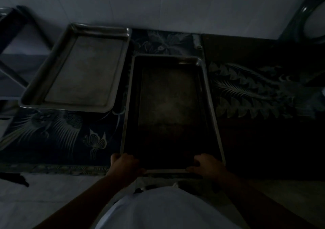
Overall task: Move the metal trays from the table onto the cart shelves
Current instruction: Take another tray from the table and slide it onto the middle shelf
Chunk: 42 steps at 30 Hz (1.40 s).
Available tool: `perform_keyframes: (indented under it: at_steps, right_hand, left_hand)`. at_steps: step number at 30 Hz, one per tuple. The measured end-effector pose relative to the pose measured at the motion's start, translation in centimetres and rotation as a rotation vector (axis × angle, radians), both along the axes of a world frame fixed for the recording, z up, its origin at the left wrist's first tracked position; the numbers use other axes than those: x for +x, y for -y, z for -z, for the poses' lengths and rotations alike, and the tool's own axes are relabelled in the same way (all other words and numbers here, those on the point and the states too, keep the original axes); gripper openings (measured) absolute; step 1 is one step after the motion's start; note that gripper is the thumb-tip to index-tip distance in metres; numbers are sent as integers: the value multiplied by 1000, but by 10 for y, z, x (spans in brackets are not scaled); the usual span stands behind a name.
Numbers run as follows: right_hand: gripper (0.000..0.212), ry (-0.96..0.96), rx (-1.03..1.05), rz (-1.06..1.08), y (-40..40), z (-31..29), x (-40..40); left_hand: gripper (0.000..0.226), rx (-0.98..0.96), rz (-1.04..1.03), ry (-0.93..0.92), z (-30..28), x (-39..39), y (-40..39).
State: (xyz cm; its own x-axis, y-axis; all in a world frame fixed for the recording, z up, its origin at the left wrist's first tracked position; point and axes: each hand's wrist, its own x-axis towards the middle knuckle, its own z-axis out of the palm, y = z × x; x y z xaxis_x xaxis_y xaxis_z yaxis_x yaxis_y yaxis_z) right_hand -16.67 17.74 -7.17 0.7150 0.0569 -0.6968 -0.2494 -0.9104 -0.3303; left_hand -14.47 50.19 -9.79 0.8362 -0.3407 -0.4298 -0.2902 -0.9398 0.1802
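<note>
The scene is very dark. A rectangular metal tray (pixel 171 105) lies lengthwise in front of me on a table covered with a patterned cloth (pixel 58 137). My left hand (pixel 125 164) grips the tray's near left corner and my right hand (pixel 206 166) grips its near right corner, fingers curled over the near rim. A second, lighter-looking metal tray (pixel 79 70) rests at an angle on the cloth at the back left, apart from both hands. Both trays look empty.
A metal frame with dark bars (pixel 12 35), possibly the cart, stands at the far left beyond the table. A pale wall (pixel 158 5) runs behind the table. A round dark object (pixel 313 22) sits at the top right corner. Pale floor (pixel 52 193) lies under me.
</note>
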Motion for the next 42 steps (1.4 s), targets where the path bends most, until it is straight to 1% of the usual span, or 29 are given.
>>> perform_keyframes:
  at_steps: [1, 2, 3, 5, 6, 7, 8, 9, 11, 12, 13, 15, 16, 19, 21, 23, 26, 28, 29, 31, 34, 37, 40, 42]
  right_hand:
    - [40, -10, -22, -52, 3, -1, 4]
    - [39, 20, -39, -92, 7, -1, 10]
    - [37, 98, -32, -97, 11, -1, 18]
    - [34, 341, 45, 46, 23, -4, 41]
    - [33, 455, 61, 148, 32, -5, 58]
    - [34, 530, 47, 242, 40, -8, 76]
    - [39, 542, 13, 326, 48, -9, 95]
    - [47, 505, -12, 409, 55, -10, 112]
    - [56, 379, 43, 597, 66, -7, 144]
    - [57, 334, 111, 692, 70, -4, 159]
    - [54, 319, 179, 782, 71, -1, 172]
    - [44, 355, 276, 944, 73, 0, 195]
    - [43, 355, 307, 1007, 75, 4, 205]
    - [44, 284, 353, 1070, 79, 10, 216]
    - [33, 309, 360, 1059, 84, 10, 215]
    - [26, 340, 414, 1067, 88, 4, 208]
    - [27, 344, 516, 1092, 94, -14, 194]
    - [28, 365, 533, 1071, 95, -26, 180]
    - [25, 382, 538, 1060, 94, -31, 173]
    - [21, 429, 552, 1062, 92, -41, 162]
    - [17, 422, 613, 1095, 88, -61, 158]
    - [17, 373, 681, 1039, 76, -79, 168]
    - [16, 355, 672, 929, 44, -91, 183]
    - [22, 322, 663, 812, 9, -93, 195]
  left_hand:
    - [39, -54, 24, 67, -1, 1, -1]
    - [44, -94, 41, 113, -3, 7, -1]
    - [55, -110, 24, 124, -6, 18, -1]
    - [75, -122, -109, 97, -12, 49, 2]
    - [82, -129, -197, 83, -15, 69, 5]
    - [87, -144, -287, 69, -17, 89, 9]
    - [91, -183, -376, 50, -18, 109, 13]
    - [93, -249, -470, 14, -18, 130, 16]
    - [92, -409, -662, -77, -16, 167, 23]
    - [88, -460, -745, -105, -14, 182, 24]
    - [80, -468, -810, -113, -11, 194, 24]
    - [62, -478, -890, -114, -4, 209, 19]
    - [57, -532, -929, -136, 0, 215, 16]
    - [56, -684, -1037, -198, 1, 214, 10]
    - [53, -784, -1142, -195, -3, 206, 9]
    - [47, -834, -1124, -187, -13, 198, 9]
    - [32, -915, -1065, -182, -33, 186, 6]
    - [31, -982, -1079, -198, -46, 176, 2]
    - [31, -979, -1040, -195, -51, 171, -1]
    - [33, -891, -915, -167, -64, 163, -1]
    - [30, -577, -673, 20, -84, 159, -5]
    - [34, -567, -730, 109, -104, 146, -13]
    - [40, -494, -722, 177, -115, 111, -40]
    - [39, -555, -876, 178, -121, 76, -66]
